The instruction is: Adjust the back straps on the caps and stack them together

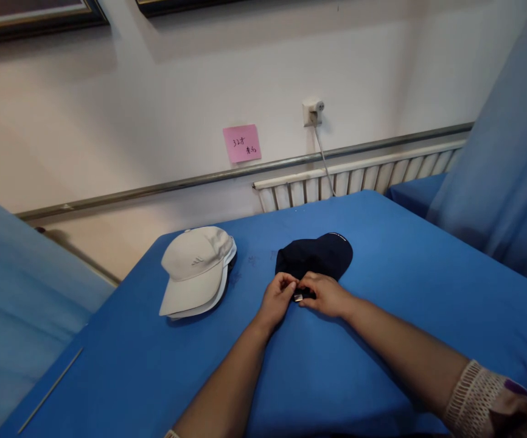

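A dark navy baseball cap (311, 254) lies on the blue table, its brim pointing to the far right. At the cap's near edge, my left hand (279, 296) pinches the back strap side with thumb and fingers. Close beside it, my right hand (325, 293) is closed on the same edge, thumb and fingers together. Between and just below the fingers shows a small metal buckle (298, 297) on the dark strap. Exactly which part of the strap each hand grips is hidden by the fingers.
Stacked caps (195, 258), a light beige one on top, sit left of my hands on the blue table (227, 371). A thin stick (50, 391) lies near the left edge. Behind are a radiator (359, 176), a pipe and a plugged-in cord; blue curtains hang on both sides.
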Demonstrator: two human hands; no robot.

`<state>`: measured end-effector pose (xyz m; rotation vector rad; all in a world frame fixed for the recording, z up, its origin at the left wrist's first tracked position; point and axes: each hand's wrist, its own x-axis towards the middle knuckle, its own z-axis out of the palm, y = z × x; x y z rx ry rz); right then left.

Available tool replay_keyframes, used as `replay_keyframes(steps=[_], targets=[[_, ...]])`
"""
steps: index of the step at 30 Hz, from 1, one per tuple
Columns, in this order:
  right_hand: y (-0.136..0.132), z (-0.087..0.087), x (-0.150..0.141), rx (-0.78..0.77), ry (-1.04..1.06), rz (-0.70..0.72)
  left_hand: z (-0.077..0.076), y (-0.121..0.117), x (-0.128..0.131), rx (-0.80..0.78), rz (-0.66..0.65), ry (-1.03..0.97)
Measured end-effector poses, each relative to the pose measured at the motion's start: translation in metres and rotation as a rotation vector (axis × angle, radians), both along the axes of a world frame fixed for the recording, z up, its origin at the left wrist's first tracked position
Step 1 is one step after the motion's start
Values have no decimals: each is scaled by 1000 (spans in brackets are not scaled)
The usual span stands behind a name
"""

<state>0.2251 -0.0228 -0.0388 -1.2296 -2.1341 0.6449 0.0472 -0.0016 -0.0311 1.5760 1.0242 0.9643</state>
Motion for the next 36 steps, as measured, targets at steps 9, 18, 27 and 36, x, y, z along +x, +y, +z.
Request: replay_keyframes(steps=[9, 18, 27, 36], targets=[[0, 4, 9, -59, 97, 44, 8, -8, 4, 378, -193, 550], [0, 2, 2, -61, 10, -46, 4, -3, -3, 56, -157, 148], [-1, -5, -3, 35, -60, -23, 1, 1, -17, 218, -22, 353], [-8, 7, -10, 162, -208, -28, 16, -7, -21, 427, -117, 656]])
